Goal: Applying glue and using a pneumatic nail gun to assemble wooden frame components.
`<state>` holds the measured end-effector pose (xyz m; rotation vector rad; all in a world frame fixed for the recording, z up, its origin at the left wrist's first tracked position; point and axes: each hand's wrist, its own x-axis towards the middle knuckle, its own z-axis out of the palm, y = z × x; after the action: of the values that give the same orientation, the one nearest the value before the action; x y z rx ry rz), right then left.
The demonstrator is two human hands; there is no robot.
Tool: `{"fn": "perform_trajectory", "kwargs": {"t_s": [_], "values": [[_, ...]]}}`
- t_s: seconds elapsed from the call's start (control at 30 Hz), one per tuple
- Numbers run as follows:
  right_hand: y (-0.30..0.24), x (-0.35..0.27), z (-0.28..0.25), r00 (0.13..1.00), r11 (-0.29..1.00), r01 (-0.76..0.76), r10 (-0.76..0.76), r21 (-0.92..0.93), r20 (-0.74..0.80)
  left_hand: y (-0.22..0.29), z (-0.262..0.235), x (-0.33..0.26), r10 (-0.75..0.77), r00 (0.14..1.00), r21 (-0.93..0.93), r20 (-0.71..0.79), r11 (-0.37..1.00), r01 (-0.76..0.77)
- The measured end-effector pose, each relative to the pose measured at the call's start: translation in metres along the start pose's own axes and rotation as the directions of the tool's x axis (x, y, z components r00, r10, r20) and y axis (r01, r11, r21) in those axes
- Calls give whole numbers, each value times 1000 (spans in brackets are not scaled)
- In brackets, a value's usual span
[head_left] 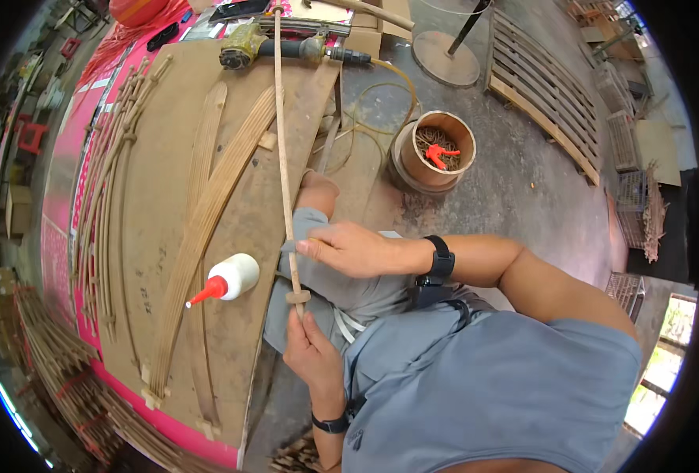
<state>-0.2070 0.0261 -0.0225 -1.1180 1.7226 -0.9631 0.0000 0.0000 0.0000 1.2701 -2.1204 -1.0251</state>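
A long thin wooden stick runs from the table's far end to my lap. My left hand pinches its near end, just below a small wooden collar around the stick. Higher up, my right hand closes on the stick, thumb along it, with a small grey piece pressed against the wood. What that piece is, I cannot make out. To the left, a white squeeze bottle with a red nozzle lies tilted on the brown board.
Two flat wooden slats cross the board, beside a bundle of knobbed sticks. A power tool with a hose lies at the far end. Right of the table stand a round tub of small pieces with a red clamp-like item, and a slatted pallet.
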Motion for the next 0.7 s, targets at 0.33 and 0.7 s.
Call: {"fn": "perform_trajectory", "kwargs": {"t_s": [0.33, 0.7], "values": [[-4, -6, -5, 999, 998, 32, -31, -52, 36, 5, 4, -1, -40, 999, 53, 28, 998, 38], [-6, 3, -6, 999, 999, -2, 1, -32, -33, 15, -3, 2, -86, 995, 39, 42, 996, 84]]}}
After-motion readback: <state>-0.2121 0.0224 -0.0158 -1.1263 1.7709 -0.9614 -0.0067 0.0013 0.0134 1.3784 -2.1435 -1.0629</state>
